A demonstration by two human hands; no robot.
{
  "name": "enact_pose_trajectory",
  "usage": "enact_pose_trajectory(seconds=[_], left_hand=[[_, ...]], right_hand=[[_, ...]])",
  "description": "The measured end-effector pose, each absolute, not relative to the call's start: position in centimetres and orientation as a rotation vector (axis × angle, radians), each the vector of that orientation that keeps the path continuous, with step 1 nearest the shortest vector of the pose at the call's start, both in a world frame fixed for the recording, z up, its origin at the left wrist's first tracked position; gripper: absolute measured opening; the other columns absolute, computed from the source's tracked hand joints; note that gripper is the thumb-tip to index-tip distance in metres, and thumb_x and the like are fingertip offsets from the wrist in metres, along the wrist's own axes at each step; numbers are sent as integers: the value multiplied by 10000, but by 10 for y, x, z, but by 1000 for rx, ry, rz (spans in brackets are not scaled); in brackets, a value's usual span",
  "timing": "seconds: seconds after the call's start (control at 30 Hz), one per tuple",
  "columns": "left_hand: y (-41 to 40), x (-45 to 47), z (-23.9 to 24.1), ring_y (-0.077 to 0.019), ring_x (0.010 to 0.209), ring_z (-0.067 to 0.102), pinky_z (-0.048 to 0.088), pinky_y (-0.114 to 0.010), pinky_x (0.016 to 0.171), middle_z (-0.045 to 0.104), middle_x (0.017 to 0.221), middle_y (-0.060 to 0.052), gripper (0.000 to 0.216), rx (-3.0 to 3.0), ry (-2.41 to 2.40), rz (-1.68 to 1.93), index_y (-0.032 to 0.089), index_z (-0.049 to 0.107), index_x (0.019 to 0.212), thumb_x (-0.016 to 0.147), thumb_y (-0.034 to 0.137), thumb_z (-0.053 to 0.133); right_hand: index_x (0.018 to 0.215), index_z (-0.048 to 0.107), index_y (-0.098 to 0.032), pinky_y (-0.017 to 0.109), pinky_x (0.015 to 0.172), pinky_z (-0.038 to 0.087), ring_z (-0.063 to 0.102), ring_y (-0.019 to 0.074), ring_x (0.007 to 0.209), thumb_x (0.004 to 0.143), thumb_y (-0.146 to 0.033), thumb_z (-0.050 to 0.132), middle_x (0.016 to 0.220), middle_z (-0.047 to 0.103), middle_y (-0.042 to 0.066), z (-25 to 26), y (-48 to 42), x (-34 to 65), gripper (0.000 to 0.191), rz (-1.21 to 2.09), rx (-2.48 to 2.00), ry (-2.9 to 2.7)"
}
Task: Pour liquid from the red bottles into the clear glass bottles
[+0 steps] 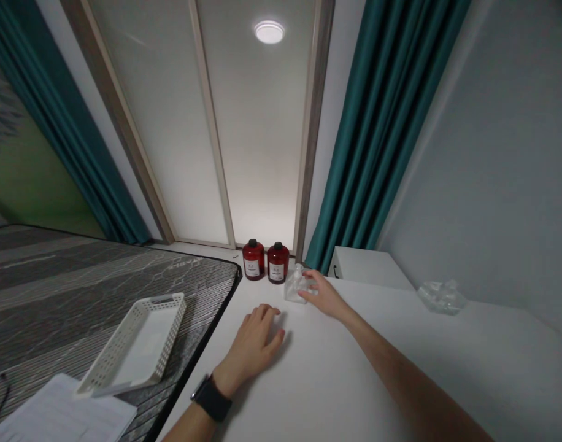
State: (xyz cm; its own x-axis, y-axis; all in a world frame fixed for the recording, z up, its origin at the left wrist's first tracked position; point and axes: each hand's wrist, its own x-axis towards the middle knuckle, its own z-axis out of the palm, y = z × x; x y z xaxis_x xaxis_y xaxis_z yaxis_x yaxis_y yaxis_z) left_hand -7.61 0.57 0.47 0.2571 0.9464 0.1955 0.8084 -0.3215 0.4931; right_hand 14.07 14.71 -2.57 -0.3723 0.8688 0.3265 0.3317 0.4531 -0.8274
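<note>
At lower centre, the left hand, a dark watch on its wrist, lies palm-down over the smooth white table, fingers loosely spread and holding nothing. At lower left, a perforated, rectangular white basket sits on grey patterned cloth. Just below mid-frame, the right hand is at the right side of a clear bottle on the table, thumb and fingers parted; whether they grip it cannot be told. Slick transparent walls probably call for an even hold low on the body, clear of its neighbours. Just to its left stand two red bottles, glossy and round-shouldered, with black caps and pale labels. Farthest, pleated teal curtain borders flat, translucent-looking door panels.
</note>
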Motion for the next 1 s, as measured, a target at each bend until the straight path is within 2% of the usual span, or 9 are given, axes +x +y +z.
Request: enact_pose_trajectory(seconds=[0.13, 0.27, 0.33, 0.4, 0.5, 0.63, 0.87, 1.0], left_hand=[[4, -74, 7, -304, 1138, 569, 441, -492, 978, 624, 1209, -104, 253, 2285, 1653, 573, 216, 574, 1169, 935, 298, 524], [5, -73, 8, -304, 1151, 562, 433, -485, 974, 635, 1202, -102, 230, 2313, 1648, 522, 209, 585, 1144, 939, 291, 522], [6, -73, 9, -306, 1157, 557, 429, -482, 975, 639, 1200, -98, 207, 2333, 1643, 485, 212, 600, 1112, 930, 286, 534], [5, -73, 10, -310, 1159, 554, 429, -480, 972, 639, 1199, -97, 190, 2355, 1641, 451, 212, 613, 1085, 920, 279, 546], [4, -73, 10, -309, 1153, 552, 434, -472, 962, 635, 1197, -98, 191, 2381, 1633, 442, 207, 619, 1079, 910, 267, 554], [4, -75, 9, -296, 1129, 563, 439, -448, 947, 645, 1166, -88, 181, 2361, 1623, 505, 211, 618, 1069, 906, 259, 558], [0, -73, 10, -272, 1062, 596, 450, -420, 914, 668, 1078, -77, 133, 2258, 1634, 745, 202, 638, 998, 903, 194, 545], [-4, -72, 10, -266, 1025, 602, 456, -420, 905, 679, 1048, -72, 158, 2234, 1641, 875, 201, 641, 996, 891, 165, 529]], right_hand=[[1171, 534, -228, 442, 957, 535, 629, 229, 1132, 806, -275, 703, 1243, 609, 88, -27, 145, 137, 405, 836, -1010, -1922], [1327, 448, -242, 487, 1053, 463, 546, 265, 1264, 775, -276, 740, 1361, 547, 112, -27, 139, 136, 626, 724, -1052, -1898], [1356, 424, -229, 516, 1081, 424, 527, 287, 1261, 760, -274, 750, 1345, 537, 126, -25, 134, 137, 681, 636, -1087, -1873], [1338, 439, -204, 529, 1075, 411, 534, 298, 1210, 780, -282, 726, 1295, 539, 140, -23, 127, 138, 632, 549, -1121, -1844], [1265, 484, -180, 503, 1016, 441, 573, 283, 1099, 871, -278, 611, 1177, 578, 137, -15, 113, 136, 426, 473, -1150, -1840], [1072, 588, -215, 408, 902, 482, 648, 223, 904, 933, -215, 521, 911, 680, 42, -4, 86, 127, 154, 510, -1090, -2044], [1073, 649, -212, 443, 997, 409, 621, 265, 1091, 909, -163, 587, 1101, 728, 77, 4, 52, 116, 182, 487, -1018, -2408], [1125, 650, -206, 449, 986, 422, 616, 285, 1111, 894, -159, 601, 1155, 717, 91, 4, 48, 119, 241, 472, -996, -2536]])
